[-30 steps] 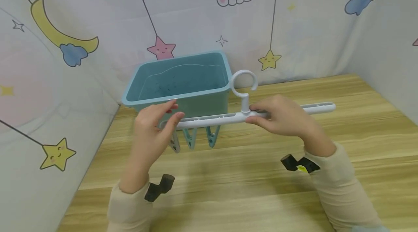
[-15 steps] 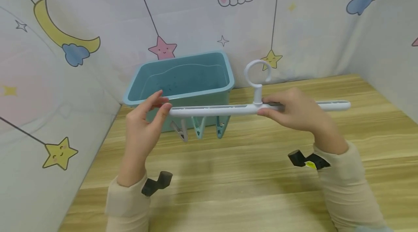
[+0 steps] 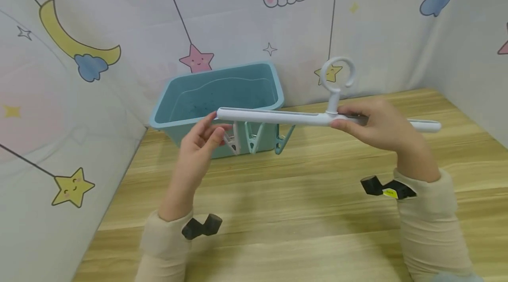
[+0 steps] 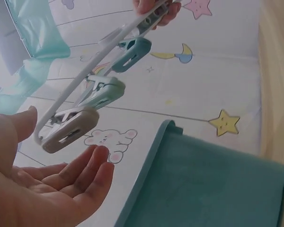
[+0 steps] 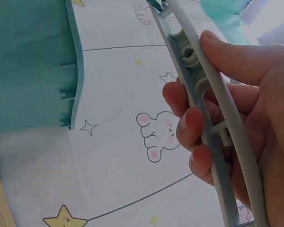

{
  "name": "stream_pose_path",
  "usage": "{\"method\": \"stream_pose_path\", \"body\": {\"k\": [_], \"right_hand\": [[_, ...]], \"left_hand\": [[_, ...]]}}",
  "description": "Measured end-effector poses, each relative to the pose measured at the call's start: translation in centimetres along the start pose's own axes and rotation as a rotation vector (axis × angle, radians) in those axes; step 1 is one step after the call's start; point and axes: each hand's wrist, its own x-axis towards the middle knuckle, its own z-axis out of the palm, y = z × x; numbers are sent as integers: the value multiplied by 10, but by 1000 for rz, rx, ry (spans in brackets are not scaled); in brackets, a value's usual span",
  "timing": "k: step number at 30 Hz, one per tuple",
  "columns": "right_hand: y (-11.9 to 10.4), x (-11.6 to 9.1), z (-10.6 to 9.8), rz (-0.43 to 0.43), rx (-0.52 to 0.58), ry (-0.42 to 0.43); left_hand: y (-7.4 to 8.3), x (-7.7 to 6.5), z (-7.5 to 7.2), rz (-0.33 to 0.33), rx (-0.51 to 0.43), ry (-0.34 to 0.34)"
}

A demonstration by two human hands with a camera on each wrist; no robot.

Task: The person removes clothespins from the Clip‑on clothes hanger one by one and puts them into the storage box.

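Note:
My right hand [image 3: 375, 123] grips the bar of a white clip hanger [image 3: 274, 117], just right of its round hook. In the right wrist view the thumb and curled fingers [image 5: 191, 125] wrap the slotted bar. Three clips hang under the bar's left half: a pale grey clip [image 4: 71, 128], a mint clip [image 4: 104, 92] and a teal clip [image 4: 134, 53]. Below the left end of the bar is my left hand [image 3: 196, 154], its fingers loosely bent. The left wrist view shows its palm up, thumb near the grey clip and nothing held.
Behind the hanger a deep teal bin [image 3: 174, 134] stands on the wooden table [image 3: 278, 220], near the back wall cloth [image 3: 381, 44] printed with stars and moons. The hanger's left part overlaps the bin's front rim in the head view.
The hanger has moved right and up, its left end rising most. My left hand, earlier around the bar's left end, is now under it beside the grey clip.

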Motion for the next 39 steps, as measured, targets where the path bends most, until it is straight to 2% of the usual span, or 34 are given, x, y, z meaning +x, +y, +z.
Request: {"method": "stream_pose_path", "body": {"k": [3, 6, 9, 12, 14, 17, 21, 25, 33, 36, 39], "right_hand": [[0, 0, 0, -8, 9, 13], [0, 1, 1, -17, 18, 18], [0, 0, 1, -17, 22, 17], [0, 1, 2, -19, 26, 11], [0, 1, 2, -27, 30, 7], [0, 1, 2, -40, 38, -1], [-1, 2, 3, -37, 52, -20], [-1, 1, 5, -11, 62, -44], [0, 2, 7, 1, 42, -56], [0, 2, 8, 4, 43, -57], [0, 2, 8, 10, 43, -59]], "left_hand": [[-4, 1, 7, -37, -112, -86], [-7, 1, 10, -45, -250, -152], [-11, 1, 12, -25, -402, -216], [-14, 2, 11, 22, -517, -288], [-15, 3, 11, 43, -572, -326], [-16, 3, 10, 40, -646, -376], [-17, 3, 9, -8, -711, -419], [-18, 3, 8, -33, -736, -471], [-21, 6, 5, 2, -868, -612], [-21, 6, 6, 12, -898, -625], [-21, 6, 6, 0, -887, -592]]}}
